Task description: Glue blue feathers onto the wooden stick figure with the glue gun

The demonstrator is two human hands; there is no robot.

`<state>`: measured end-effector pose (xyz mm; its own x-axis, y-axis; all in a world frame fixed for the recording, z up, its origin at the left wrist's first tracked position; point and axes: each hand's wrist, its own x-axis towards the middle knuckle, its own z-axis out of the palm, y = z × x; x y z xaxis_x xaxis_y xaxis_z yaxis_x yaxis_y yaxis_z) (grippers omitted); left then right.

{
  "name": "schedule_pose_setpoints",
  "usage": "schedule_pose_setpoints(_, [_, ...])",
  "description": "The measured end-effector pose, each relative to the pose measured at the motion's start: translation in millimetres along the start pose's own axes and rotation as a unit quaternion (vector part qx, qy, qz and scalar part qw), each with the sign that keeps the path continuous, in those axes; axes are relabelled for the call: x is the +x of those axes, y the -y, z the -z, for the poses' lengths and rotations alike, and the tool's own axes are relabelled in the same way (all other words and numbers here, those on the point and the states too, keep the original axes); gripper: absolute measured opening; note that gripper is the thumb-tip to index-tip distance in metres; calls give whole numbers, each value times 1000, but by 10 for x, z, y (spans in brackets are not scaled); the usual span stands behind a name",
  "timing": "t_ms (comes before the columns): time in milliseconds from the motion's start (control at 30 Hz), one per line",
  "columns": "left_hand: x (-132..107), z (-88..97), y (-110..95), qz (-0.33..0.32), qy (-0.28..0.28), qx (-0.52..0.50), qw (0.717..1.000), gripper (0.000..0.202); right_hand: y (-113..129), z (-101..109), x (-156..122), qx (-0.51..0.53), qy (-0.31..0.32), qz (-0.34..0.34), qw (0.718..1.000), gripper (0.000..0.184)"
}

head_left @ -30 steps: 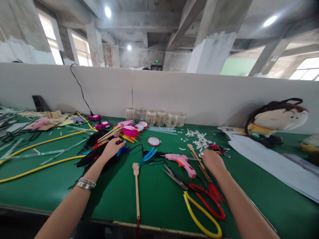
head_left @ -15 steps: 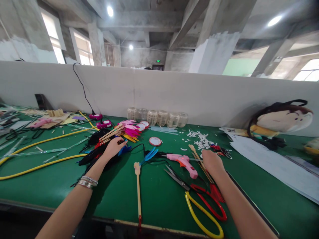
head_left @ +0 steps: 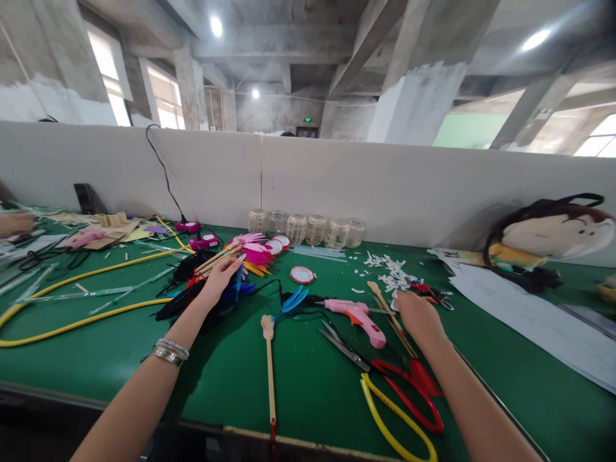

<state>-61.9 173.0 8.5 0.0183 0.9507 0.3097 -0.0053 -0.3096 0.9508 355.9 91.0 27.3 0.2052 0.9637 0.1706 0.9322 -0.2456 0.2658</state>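
A blue feather (head_left: 239,282) is pinched in the left hand (head_left: 222,274), just beside the pink feathers (head_left: 256,249) on the desk (head_left: 216,385); between the hands, a wooden stick (head_left: 271,378) tipped with blue feathers is laid; to its right, a pink glue gun (head_left: 357,314) and scissors (head_left: 364,367) are seen; the right hand (head_left: 418,314) is curled nearby, its grip cannot be told; behind, glass jars (head_left: 316,230) are lined up.

I'm looking into what seems a craft workshop: the long green worktable (head_left: 226,375) carries a pink glue gun (head_left: 359,314), big scissors (head_left: 362,362) near right, dyed feathers (head_left: 258,253) and white scraps (head_left: 397,276). Beyond the far white partition (head_left: 375,183) stand half-painted concrete pillars (head_left: 421,96) under bare beams (head_left: 279,43).
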Motion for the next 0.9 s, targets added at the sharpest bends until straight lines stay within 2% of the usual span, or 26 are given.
schedule_pose_setpoints(233, [-10,-22,-18,29,-12,-100,994,32,17,-30,-16,28,-27,1,999,26])
schedule_pose_setpoints(467, [-12,-32,-38,44,-39,-136,989,27,-93,-110,-9,132,-78,-61,986,34])
schedule_pose_setpoints(700, [-19,-35,-45,55,-29,-128,990,27,-305,-192,79,293,-127,-164,933,37])
schedule_pose_setpoints(900, [-14,-18,-32,55,-23,-107,992,28,-371,-306,180,415,-147,-198,876,42])
